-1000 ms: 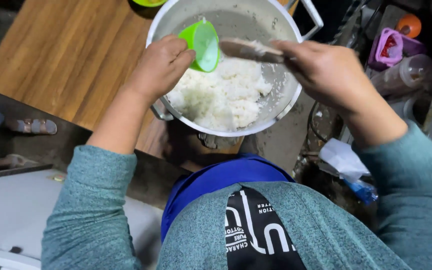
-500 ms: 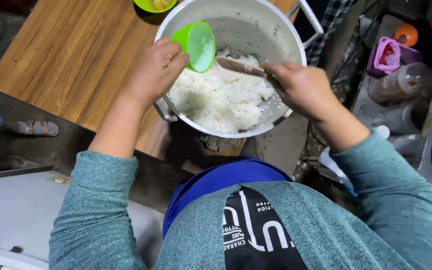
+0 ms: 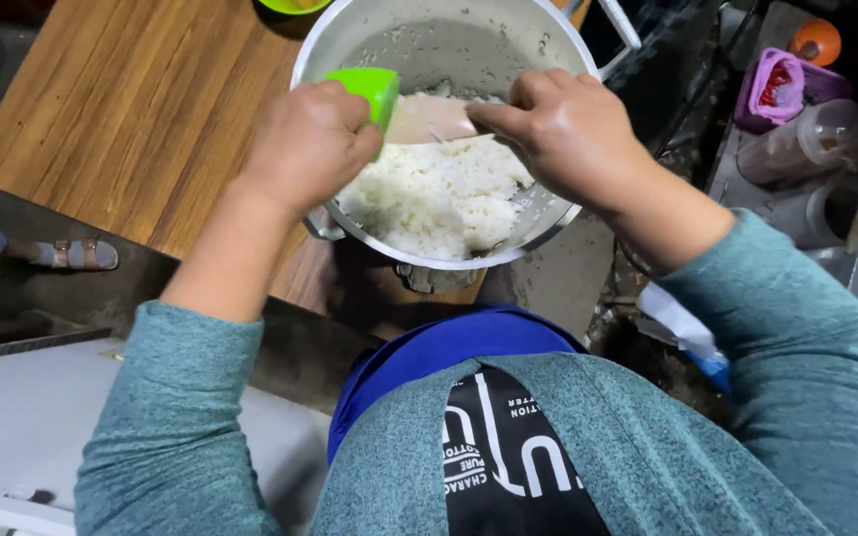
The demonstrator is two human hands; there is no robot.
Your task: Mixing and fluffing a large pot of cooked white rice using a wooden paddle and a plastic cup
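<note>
- White cooked rice [image 3: 434, 194] fills the near half of a metal pot [image 3: 449, 45] sitting at the desk [image 3: 131, 109] edge.
- Left hand [image 3: 305, 149]: grip closed around a green cup [image 3: 369, 87] over the rice.
- Right hand [image 3: 568, 134]: grip pinched on a flat paddle [image 3: 429, 119], whose blade meets the cup.
- Bottles [image 3: 806, 139] stand right.

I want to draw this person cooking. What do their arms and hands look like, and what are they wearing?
Both arms wear long teal knitted sleeves. The left sleeve is pushed up, leaving the forearm bare; the right sleeve reaches nearer the wrist. The left hand and right hand are bare, with no gloves; I can see no rings or watch. A blue and black garment with white markings covers the front.
</note>
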